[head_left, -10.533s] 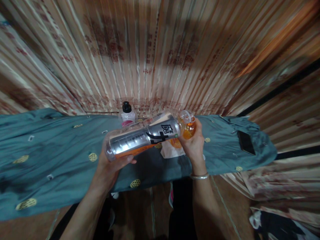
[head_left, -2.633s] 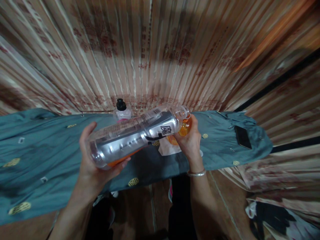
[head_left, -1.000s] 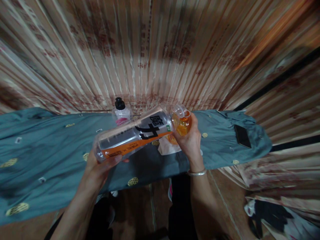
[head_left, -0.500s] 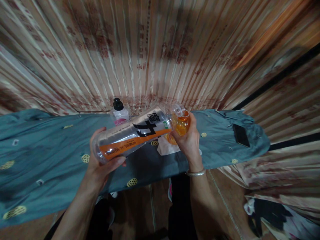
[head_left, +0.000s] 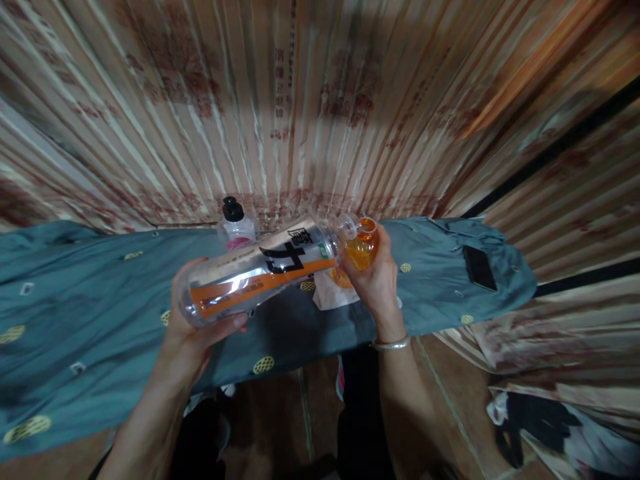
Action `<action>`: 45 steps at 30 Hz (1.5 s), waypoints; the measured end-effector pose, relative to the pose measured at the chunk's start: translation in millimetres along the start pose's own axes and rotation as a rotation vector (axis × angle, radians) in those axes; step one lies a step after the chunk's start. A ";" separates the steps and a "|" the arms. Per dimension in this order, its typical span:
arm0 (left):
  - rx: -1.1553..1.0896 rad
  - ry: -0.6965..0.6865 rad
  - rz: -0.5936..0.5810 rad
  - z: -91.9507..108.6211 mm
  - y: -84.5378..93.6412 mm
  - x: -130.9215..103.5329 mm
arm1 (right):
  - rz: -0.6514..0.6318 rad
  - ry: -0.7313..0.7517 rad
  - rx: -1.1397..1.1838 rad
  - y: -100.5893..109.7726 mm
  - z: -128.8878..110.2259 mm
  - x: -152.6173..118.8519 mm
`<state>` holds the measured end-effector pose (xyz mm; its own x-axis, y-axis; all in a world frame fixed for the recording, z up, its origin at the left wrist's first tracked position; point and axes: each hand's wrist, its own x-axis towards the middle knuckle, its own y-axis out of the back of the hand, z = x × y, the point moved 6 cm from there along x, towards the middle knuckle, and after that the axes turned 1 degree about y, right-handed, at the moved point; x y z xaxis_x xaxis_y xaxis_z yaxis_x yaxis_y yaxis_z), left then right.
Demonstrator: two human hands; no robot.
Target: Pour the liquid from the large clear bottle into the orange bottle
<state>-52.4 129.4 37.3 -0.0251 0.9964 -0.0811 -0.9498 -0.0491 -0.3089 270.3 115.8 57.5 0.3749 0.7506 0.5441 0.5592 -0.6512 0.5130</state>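
Observation:
A clear plastic drink bottle (head_left: 265,267) with a silver and orange label lies tilted in my left hand (head_left: 197,333). My fingers wrap round its base end, and its neck points to the right. An amber, see-through bottle (head_left: 361,252) with an open round mouth is in the grip of my right hand (head_left: 375,277). The clear bottle's neck meets the amber bottle's rim; I cannot tell whether it sits inside or only against it. Under the amber bottle, a pale tissue (head_left: 333,293) lies on the cloth.
A squeeze bottle with a black cap (head_left: 234,212) and pink label stands behind the clear bottle. A dark phone (head_left: 480,268) lies at the right on the green patterned cloth (head_left: 100,293). Pleated curtains (head_left: 310,133) hang close behind. Clothes (head_left: 545,427) lie low at the right.
The clear bottle has rolled a little in my left hand, turning its label, and shifted slightly left. The right hand keeps hold of the amber bottle in nearly the same place.

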 end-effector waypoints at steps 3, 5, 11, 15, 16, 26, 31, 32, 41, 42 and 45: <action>-0.032 0.071 0.034 -3.6 -7.6 -3.6 | 0.000 -0.005 -0.006 -0.2 0.2 -0.4; -0.075 0.120 0.040 -7.0 -13.1 -5.5 | -0.003 0.001 -0.009 -1.1 -0.4 -1.1; -0.098 0.166 0.041 -12.1 -17.9 -4.1 | 0.010 0.003 -0.011 -2.7 0.9 -2.1; -0.086 0.178 0.058 -12.0 -14.8 -3.1 | 0.007 0.006 -0.011 -1.9 1.5 -1.3; -0.083 0.178 0.061 -11.8 -14.1 -3.0 | 0.009 0.009 -0.010 -1.5 1.2 -1.2; -0.087 0.179 0.033 -18.1 -12.4 -2.2 | 0.008 0.043 0.006 -3.4 -0.1 -2.1; -0.092 0.178 0.021 -19.5 -13.7 -2.9 | 0.011 0.043 -0.004 -2.1 -0.1 -2.2; -0.092 0.178 0.020 -19.2 -14.5 -3.2 | 0.008 0.040 -0.001 -1.9 0.0 -2.0; -0.084 0.166 0.044 -11.6 -18.3 -4.6 | -0.021 0.039 0.017 -1.1 -1.5 -1.2; -0.083 0.158 0.044 -9.6 -18.1 -4.4 | -0.021 0.042 0.017 -1.1 -1.7 -1.3; -0.080 0.132 0.041 -3.3 -17.0 -3.8 | -0.019 0.056 0.011 -1.4 -2.3 -1.6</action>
<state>-35.1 126.2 39.7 -0.0169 0.9760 -0.2170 -0.9208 -0.0997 -0.3771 267.2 115.3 57.4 0.3230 0.7550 0.5707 0.5742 -0.6357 0.5160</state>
